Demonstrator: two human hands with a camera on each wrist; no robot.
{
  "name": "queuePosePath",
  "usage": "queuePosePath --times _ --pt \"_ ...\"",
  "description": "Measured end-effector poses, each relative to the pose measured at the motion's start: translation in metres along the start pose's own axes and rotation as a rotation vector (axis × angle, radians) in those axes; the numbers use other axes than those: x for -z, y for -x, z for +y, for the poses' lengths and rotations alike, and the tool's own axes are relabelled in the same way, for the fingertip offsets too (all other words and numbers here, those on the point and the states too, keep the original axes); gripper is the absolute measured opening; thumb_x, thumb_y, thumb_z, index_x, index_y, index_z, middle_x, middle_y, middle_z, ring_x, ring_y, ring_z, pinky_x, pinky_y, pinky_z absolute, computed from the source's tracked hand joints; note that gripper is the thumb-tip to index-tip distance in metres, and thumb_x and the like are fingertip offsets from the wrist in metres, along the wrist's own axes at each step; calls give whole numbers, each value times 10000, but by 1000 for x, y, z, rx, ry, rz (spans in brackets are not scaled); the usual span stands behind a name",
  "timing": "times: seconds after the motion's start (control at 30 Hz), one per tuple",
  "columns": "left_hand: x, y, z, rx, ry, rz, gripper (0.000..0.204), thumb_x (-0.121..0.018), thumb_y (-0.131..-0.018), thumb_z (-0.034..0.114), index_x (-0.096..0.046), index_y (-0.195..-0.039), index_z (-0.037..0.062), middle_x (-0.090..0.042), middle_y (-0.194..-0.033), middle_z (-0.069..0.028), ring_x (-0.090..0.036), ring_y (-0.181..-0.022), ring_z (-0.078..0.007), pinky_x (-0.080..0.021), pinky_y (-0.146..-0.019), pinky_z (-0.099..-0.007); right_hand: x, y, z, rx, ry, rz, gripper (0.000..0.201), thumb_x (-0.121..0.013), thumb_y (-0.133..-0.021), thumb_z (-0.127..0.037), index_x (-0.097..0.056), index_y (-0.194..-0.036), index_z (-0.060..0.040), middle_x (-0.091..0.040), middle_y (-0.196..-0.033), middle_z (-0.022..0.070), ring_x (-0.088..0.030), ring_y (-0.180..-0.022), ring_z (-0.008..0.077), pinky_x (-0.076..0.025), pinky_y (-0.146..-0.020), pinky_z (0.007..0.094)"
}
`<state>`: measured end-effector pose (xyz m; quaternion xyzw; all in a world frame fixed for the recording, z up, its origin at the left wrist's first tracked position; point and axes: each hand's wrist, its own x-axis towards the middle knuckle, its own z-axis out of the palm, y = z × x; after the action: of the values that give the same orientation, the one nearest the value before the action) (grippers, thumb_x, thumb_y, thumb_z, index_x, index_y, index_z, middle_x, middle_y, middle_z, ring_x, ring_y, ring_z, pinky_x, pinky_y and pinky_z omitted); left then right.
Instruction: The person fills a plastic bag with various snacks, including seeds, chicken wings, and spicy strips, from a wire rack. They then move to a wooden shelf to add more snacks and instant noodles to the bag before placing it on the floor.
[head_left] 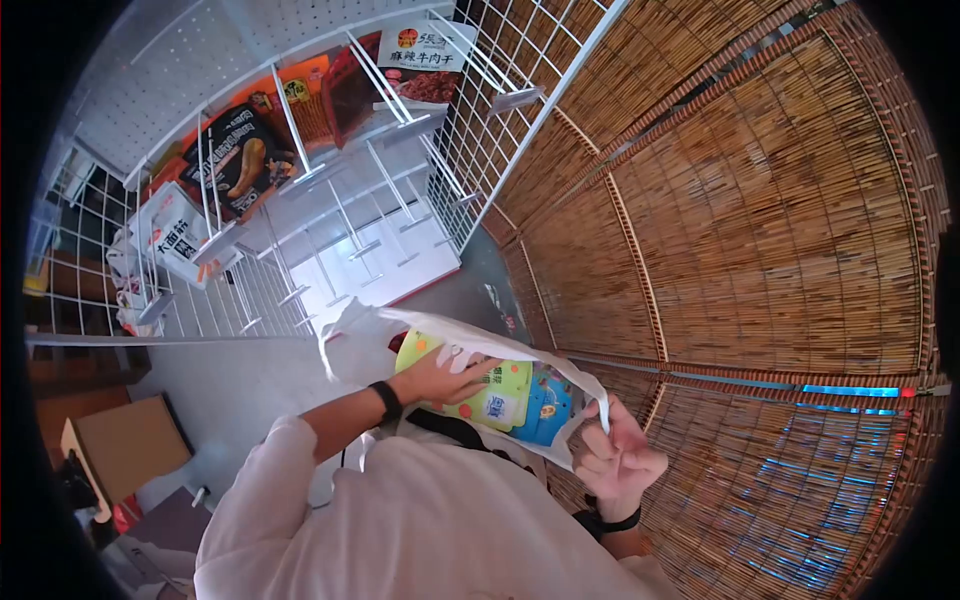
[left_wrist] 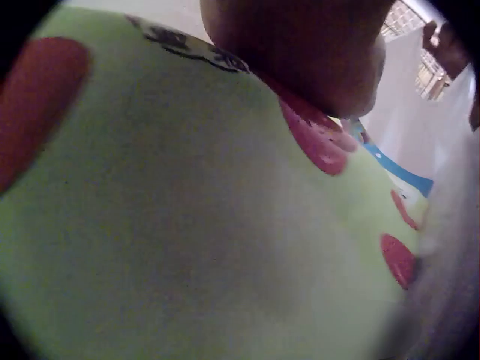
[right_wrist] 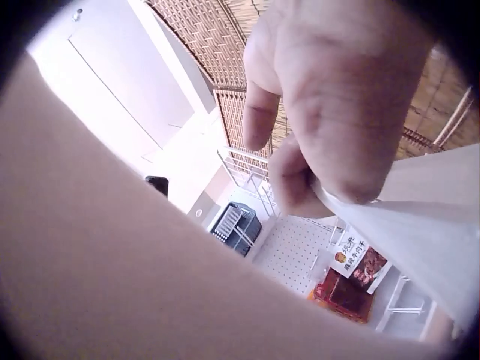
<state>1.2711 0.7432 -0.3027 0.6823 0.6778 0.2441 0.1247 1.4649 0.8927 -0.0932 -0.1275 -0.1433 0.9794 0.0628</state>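
A white plastic bag (head_left: 360, 340) hangs open in front of me. My right hand (head_left: 615, 455) pinches its rim (right_wrist: 375, 217) between curled fingers. My left hand (head_left: 445, 375) reaches into the bag and holds a yellow-green snack packet (head_left: 490, 395) with red spots. That packet (left_wrist: 187, 225) fills the left wrist view, with the hand (left_wrist: 300, 45) on top of it. A blue packet (head_left: 548, 405) lies beside it inside the bag.
A white wire display rack (head_left: 330, 170) with hooks stands ahead, hung with snack packets (head_left: 235, 160), one red and white (head_left: 425, 60). A woven bamboo screen (head_left: 760, 220) fills the right. A cardboard box (head_left: 125, 445) sits on the grey floor at lower left.
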Motion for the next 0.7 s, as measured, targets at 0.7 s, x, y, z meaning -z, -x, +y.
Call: queuePosePath --times 0.7 --pt "42 105 -54 1489 1176 -245 553 -648 -760 520 -624 -855 -24 -563 -662 -92 -523 -502 -167 -438 -478 -291 43 3 -26 61 -26 -25 467 -553 -753 -60 -376 -1166 67 -274 -635 -10 -241 -465 68 -224 -448 228"
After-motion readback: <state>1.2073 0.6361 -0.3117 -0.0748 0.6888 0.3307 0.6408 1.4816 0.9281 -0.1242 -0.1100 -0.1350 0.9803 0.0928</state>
